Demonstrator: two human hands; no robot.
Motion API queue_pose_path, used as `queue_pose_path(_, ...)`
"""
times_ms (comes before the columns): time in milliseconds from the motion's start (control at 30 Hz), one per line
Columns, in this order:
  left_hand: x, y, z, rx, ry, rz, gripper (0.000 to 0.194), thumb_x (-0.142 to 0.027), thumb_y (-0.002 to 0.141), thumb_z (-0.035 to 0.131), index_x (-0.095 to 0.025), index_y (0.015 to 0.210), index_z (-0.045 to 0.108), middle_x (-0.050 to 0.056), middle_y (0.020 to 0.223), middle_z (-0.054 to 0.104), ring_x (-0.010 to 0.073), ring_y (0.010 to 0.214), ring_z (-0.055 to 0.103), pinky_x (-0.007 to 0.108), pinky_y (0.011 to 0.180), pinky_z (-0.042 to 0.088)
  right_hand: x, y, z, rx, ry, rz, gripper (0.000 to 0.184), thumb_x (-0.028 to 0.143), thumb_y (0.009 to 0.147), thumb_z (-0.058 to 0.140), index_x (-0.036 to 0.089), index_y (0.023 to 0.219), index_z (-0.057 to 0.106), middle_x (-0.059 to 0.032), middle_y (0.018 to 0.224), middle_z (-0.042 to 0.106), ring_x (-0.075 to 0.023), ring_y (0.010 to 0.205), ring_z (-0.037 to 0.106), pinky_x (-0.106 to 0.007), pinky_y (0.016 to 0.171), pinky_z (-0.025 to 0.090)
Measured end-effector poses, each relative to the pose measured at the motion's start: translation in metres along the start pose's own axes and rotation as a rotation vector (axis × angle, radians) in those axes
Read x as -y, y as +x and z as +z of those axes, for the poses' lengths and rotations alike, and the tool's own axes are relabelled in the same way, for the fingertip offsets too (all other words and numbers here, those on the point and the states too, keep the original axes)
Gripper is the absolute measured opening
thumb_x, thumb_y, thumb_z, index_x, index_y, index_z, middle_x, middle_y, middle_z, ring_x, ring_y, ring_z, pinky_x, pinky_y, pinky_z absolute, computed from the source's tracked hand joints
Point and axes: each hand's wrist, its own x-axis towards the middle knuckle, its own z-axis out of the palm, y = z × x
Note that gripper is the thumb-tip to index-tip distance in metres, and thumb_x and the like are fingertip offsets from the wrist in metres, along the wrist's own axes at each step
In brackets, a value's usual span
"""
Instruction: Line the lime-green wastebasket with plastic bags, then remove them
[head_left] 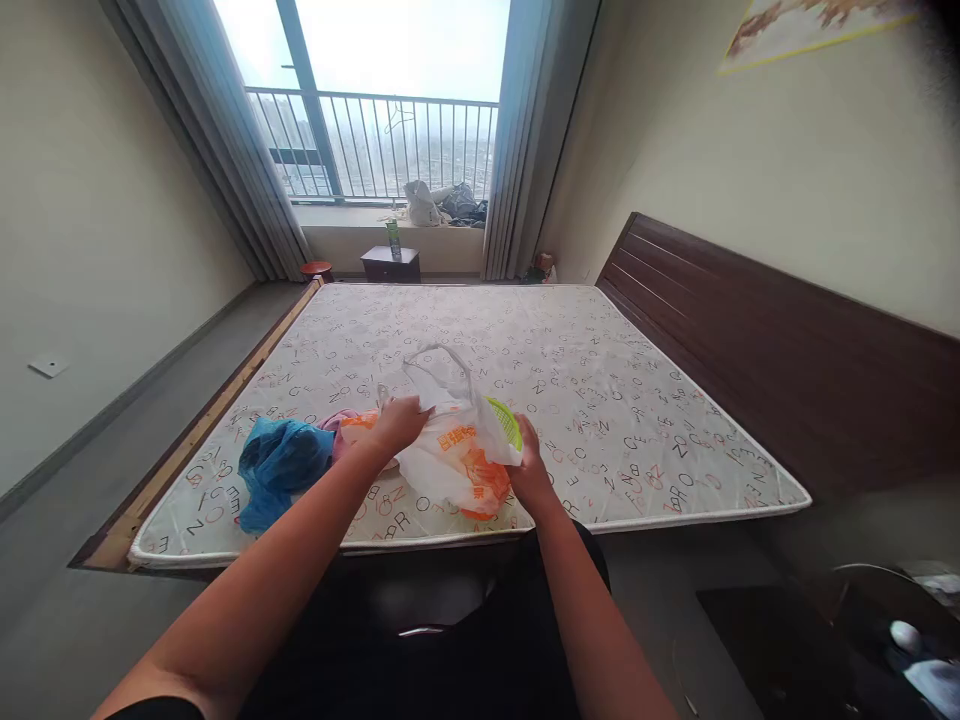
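Observation:
A white plastic bag (446,455) with orange print lies near the front edge of the mattress, one handle loop standing up. My left hand (401,422) is closed on the bag's left side near its opening. At the bag's right side, my right hand (531,465) grips a yellow-green perforated plastic piece (506,422), perhaps a basket. Most of that piece is hidden by the bag, and the right fingertips are partly hidden. Something orange shows through the thin plastic low in the bag. Left of my left hand lie a crumpled blue plastic bag (281,465) and a pink bag (341,425).
The letter-printed mattress (637,400) has a wooden frame edge (202,445) along its left and a dark headboard (750,330) on its right. Beyond it stand a small dark nightstand (391,268) with a green bottle (394,238) and a red stool (316,268).

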Motion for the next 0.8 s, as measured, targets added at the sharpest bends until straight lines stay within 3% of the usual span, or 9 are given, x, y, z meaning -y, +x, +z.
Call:
queue_pose_path(100,-0.022,0.007,0.013,0.092,0.448,0.148,0.013,-0.012,0.084,0.06,-0.014,0.079,0.072,0.016,0.086,0.075,0.0319,0.097,0.071,0.059,0.119,0.025,0.038,0.0,-0.021,-0.271,-0.128,-0.196,0.069,0.043,0.097,0.046,0.03,0.161,0.021,-0.011,0.168,0.026,-0.0297,0.154,0.029,-0.06,0.12,0.031)
queue_pose_path(167,-0.04,0.007,0.019,0.117,0.595,0.238,0.021,-0.004,0.083,0.055,-0.013,0.088,0.074,0.019,0.093,0.075,0.0319,0.098,0.071,0.06,0.12,0.021,0.065,0.001,-0.025,-0.199,-0.286,-0.388,0.077,0.046,0.095,0.054,0.032,0.163,0.019,-0.0096,0.169,0.024,-0.034,0.157,0.021,-0.064,0.122,0.024)
queue_pose_path(233,-0.058,0.005,0.024,0.104,0.623,0.304,0.029,-0.003,0.086,0.051,-0.013,0.101,0.074,0.018,0.099,0.075,0.0311,0.101,0.071,0.059,0.12,0.023,0.083,0.007,-0.017,-0.072,-0.488,-0.479,0.084,0.051,0.091,0.065,0.034,0.162,0.024,-0.0105,0.167,0.028,-0.0406,0.156,0.017,-0.069,0.12,0.021)
queue_pose_path(333,-0.079,0.002,0.031,0.088,0.624,0.385,0.032,-0.006,0.09,0.048,-0.018,0.107,0.073,0.015,0.103,0.075,0.0298,0.105,0.069,0.056,0.122,0.022,0.082,0.032,0.005,-0.092,-0.685,-0.472,0.072,0.045,0.094,0.064,0.032,0.158,0.034,-0.015,0.16,0.039,-0.0433,0.152,0.023,-0.069,0.114,0.023)
queue_pose_path(433,-0.085,0.001,0.039,0.092,0.609,0.451,0.032,-0.008,0.093,0.046,-0.02,0.103,0.074,0.012,0.102,0.074,0.0288,0.106,0.067,0.054,0.124,0.018,0.057,0.062,0.016,-0.155,-0.767,-0.399,0.046,0.032,0.096,0.059,0.024,0.142,0.054,-0.0162,0.122,0.064,-0.0362,0.125,0.049,-0.057,0.107,0.033)
queue_pose_path(533,-0.069,0.004,0.045,0.062,0.605,0.491,0.041,-0.006,0.094,0.041,-0.02,0.116,0.072,0.013,0.107,0.073,0.029,0.109,0.066,0.055,0.125,0.017,0.026,0.078,0.01,-0.114,-0.721,-0.402,0.014,0.023,0.097,0.052,0.021,0.102,0.066,-0.0069,0.084,0.062,-0.0248,0.088,0.054,-0.04,0.088,0.041)
queue_pose_path(667,-0.017,0.012,0.053,-0.029,0.544,0.402,0.056,-0.006,0.094,0.04,-0.024,0.144,0.058,0.014,0.136,0.066,0.0316,0.126,0.058,0.062,0.125,0.012,-0.016,0.067,-0.003,-0.271,-0.585,-0.384,0.024,0.031,0.099,0.048,0.024,0.076,0.051,-0.0026,0.074,0.052,-0.0212,0.075,0.047,-0.033,0.074,0.039)
queue_pose_path(733,0.014,0.016,0.057,-0.06,0.518,0.281,0.059,-0.008,0.092,0.045,-0.025,0.148,0.054,0.014,0.147,0.059,0.0334,0.136,0.051,0.065,0.124,0.012,-0.036,0.058,-0.005,-0.321,-0.55,-0.307,0.028,0.032,0.099,0.044,0.026,0.072,0.044,-0.0018,0.074,0.05,-0.0212,0.075,0.046,-0.033,0.073,0.039)
queue_pose_path(800,0.045,0.017,0.063,-0.051,0.471,0.106,0.06,-0.01,0.089,0.052,-0.022,0.148,0.055,0.016,0.148,0.058,0.0352,0.138,0.05,0.063,0.123,0.021,-0.055,0.05,-0.004,-0.308,-0.521,-0.176,0.026,0.03,0.095,0.044,0.026,0.07,0.042,-0.002,0.076,0.051,-0.021,0.076,0.046,-0.032,0.073,0.041)
